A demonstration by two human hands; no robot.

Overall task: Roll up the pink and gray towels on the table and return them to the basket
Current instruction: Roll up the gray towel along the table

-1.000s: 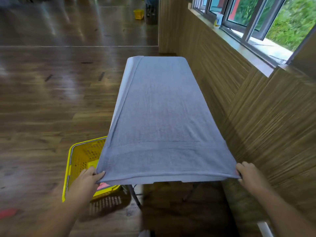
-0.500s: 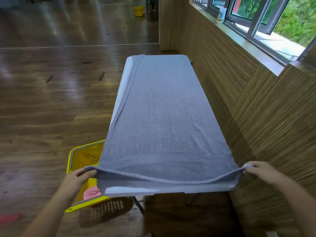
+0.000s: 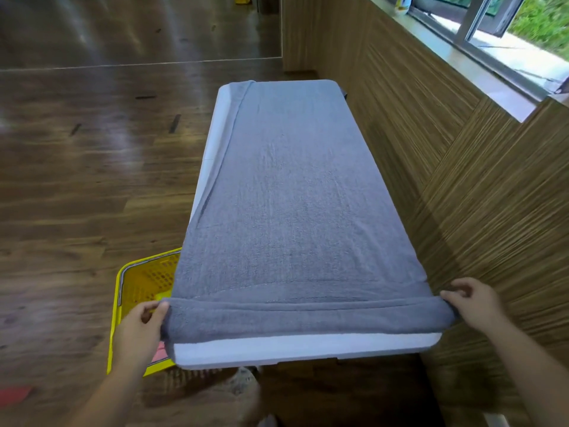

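A gray towel [image 3: 289, 192] lies spread along the whole white table [image 3: 308, 349]. Its near end is turned over into a low roll across the table's width. My left hand [image 3: 138, 328] grips the roll's left end. My right hand [image 3: 474, 306] holds the roll's right end. A yellow basket [image 3: 123, 303] stands on the floor left of the table's near corner, partly hidden by the towel and my left arm. A bit of pink towel [image 3: 158, 354] shows inside it below my left hand.
A wooden wall [image 3: 462, 167] runs close along the table's right side, with a window ledge [image 3: 480, 47] above. Dark wood floor [image 3: 92, 167] spreads to the left. A red patch [image 3: 14, 394] lies on the floor at the lower left.
Both hands lifted the towel's near edge off the table front and turned it over forward, so it now forms a first roll. The table's near edge is uncovered.
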